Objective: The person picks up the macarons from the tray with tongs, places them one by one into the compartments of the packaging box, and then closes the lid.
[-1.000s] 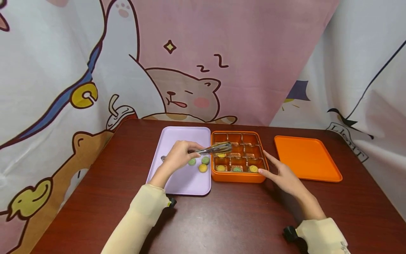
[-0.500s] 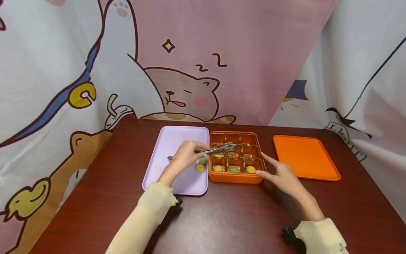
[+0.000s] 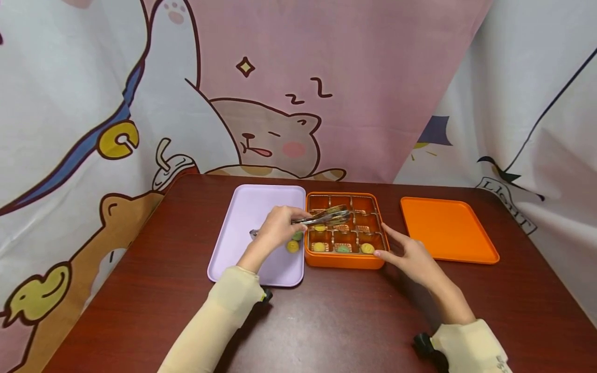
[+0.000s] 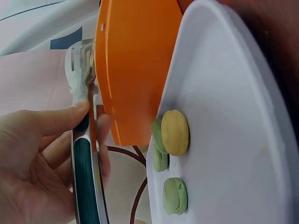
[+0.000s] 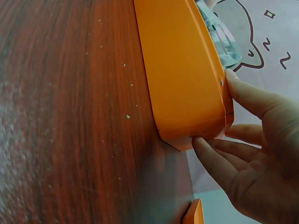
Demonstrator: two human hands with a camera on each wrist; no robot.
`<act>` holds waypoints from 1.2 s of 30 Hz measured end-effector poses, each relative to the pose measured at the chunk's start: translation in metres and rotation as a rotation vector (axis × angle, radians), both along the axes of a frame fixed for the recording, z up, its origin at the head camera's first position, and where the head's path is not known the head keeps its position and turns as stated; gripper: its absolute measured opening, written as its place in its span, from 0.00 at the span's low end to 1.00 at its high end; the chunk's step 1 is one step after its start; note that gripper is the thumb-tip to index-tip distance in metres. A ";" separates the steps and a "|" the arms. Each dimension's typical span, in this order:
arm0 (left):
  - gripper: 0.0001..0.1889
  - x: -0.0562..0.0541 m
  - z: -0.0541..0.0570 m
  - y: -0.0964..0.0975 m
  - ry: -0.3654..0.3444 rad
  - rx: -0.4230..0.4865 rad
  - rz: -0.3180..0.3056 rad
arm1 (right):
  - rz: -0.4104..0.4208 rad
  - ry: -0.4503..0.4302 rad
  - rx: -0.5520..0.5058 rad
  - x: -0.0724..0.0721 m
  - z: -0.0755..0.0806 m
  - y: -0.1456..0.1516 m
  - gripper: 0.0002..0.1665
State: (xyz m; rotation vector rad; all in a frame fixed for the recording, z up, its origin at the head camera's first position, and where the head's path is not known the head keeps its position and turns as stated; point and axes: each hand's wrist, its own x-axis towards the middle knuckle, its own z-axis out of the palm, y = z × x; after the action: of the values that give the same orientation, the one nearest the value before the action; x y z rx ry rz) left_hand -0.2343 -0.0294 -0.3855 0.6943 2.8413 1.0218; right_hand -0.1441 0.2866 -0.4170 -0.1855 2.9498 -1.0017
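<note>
My left hand [image 3: 278, 226] holds metal tongs [image 3: 333, 215], whose green grip strip shows in the left wrist view. The tongs reach over the left half of an orange box [image 3: 345, 261] with a divided insert; whether anything sits between their tips cannot be told. Yellow macarons [image 3: 367, 248] and a green macaron [image 3: 342, 248] lie in separate front compartments, with another yellow one further back. My right hand [image 3: 412, 261] grips the box's front right corner, thumb at the rim and fingers along the side. On the lilac tray [image 3: 266, 194] are a yellow macaron [image 4: 175, 133] and green macarons [image 4: 175, 196].
An orange lid or tray [image 3: 450, 230] lies flat to the right of the box. The brown table [image 3: 326, 321] meets a printed cloth backdrop [image 3: 364, 77]. Small crumbs [image 5: 128, 116] dot the table near the box. The lilac tray sits against the box's left side.
My left hand has shifted right with the tongs, bringing their tips further over the box. My right hand stays at the box's corner. The head view has turned slightly.
</note>
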 end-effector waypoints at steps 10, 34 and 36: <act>0.22 0.004 0.001 -0.002 -0.033 0.000 0.058 | 0.006 0.001 0.003 0.000 -0.001 0.001 0.50; 0.22 0.017 0.008 -0.070 -0.009 0.080 0.090 | 0.004 -0.010 -0.026 0.002 0.000 0.000 0.50; 0.21 0.017 0.006 -0.076 -0.024 0.090 0.097 | 0.007 -0.005 -0.026 0.002 0.000 0.000 0.49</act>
State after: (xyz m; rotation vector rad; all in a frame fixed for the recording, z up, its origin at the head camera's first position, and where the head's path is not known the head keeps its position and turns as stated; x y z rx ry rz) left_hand -0.2173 -0.1055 -0.3791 0.5505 2.8486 1.1702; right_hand -0.1424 0.2868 -0.4171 -0.1929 2.9309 -1.0387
